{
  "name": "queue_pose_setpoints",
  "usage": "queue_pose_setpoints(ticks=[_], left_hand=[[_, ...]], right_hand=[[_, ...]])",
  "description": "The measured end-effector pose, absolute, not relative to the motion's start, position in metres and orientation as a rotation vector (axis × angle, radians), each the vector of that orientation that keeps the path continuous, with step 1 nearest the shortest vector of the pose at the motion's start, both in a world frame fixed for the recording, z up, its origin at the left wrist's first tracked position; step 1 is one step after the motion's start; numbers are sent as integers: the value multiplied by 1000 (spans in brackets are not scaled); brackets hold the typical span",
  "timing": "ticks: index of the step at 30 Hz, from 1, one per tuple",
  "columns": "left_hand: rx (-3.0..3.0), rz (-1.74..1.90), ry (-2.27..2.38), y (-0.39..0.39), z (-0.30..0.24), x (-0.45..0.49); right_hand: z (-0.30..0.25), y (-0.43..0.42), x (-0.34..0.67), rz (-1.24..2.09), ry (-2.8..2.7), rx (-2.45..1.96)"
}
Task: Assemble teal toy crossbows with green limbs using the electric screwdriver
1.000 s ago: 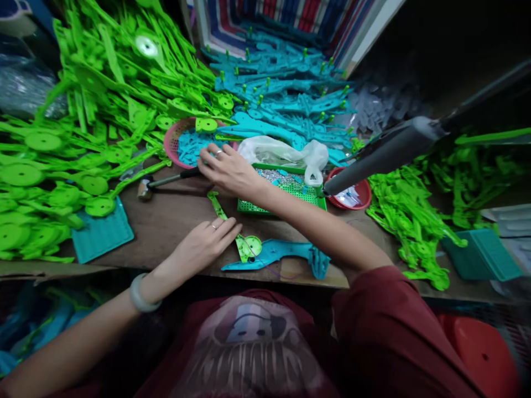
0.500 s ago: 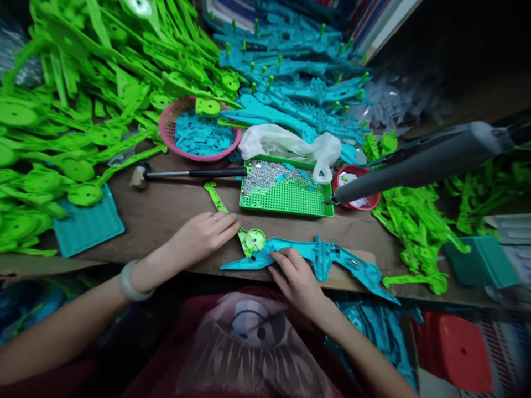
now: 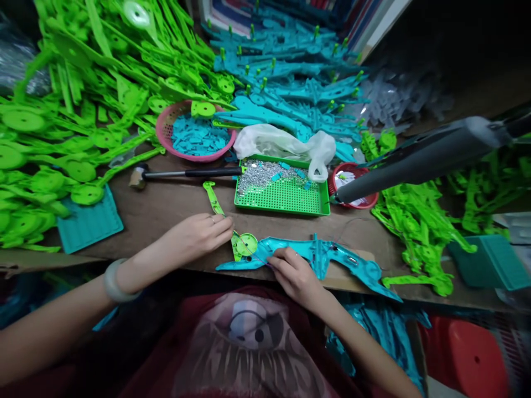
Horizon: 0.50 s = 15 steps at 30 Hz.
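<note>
A blue long curved plastic part (image 3: 307, 250) lies along the front edge of the table. Beside its left end is a lime-green plastic arm with a round disc (image 3: 245, 243), its narrow end (image 3: 212, 194) pointing away from me. A thin dark reddish wire (image 3: 258, 257) runs across the disc between my hands. My left hand (image 3: 203, 236) is closed above the green arm, fingers pinched at the wire's upper end. My right hand (image 3: 295, 275) is closed over the blue part, its fingertips pinching the wire's lower end. My palms hide some of both parts.
Behind my hands sit a green tray (image 3: 282, 194) of small metal pieces and a hammer (image 3: 186, 173). A pink basket (image 3: 164, 130) holds blue pieces. A grey tool (image 3: 398, 163) slants in from the right. Piles of green parts (image 3: 74, 132) and blue parts (image 3: 286, 83) surround the space.
The view has shifted slightly. My fingers have drawn a little back from the disc, and more of the wire shows between my hands. The green arm and the blue part stay together.
</note>
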<state>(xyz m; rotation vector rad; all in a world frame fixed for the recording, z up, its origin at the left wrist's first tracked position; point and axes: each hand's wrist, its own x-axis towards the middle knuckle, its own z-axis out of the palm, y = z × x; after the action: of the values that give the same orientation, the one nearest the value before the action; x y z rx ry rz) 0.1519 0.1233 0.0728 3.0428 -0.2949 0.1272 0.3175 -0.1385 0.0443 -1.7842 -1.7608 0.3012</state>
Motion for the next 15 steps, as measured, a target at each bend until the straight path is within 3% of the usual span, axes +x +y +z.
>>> queue_pose_setpoints(ticks=[15], left_hand=[[3273, 93, -485, 114, 82, 162]], right_hand=[[57, -134, 320, 430, -1563, -1769]])
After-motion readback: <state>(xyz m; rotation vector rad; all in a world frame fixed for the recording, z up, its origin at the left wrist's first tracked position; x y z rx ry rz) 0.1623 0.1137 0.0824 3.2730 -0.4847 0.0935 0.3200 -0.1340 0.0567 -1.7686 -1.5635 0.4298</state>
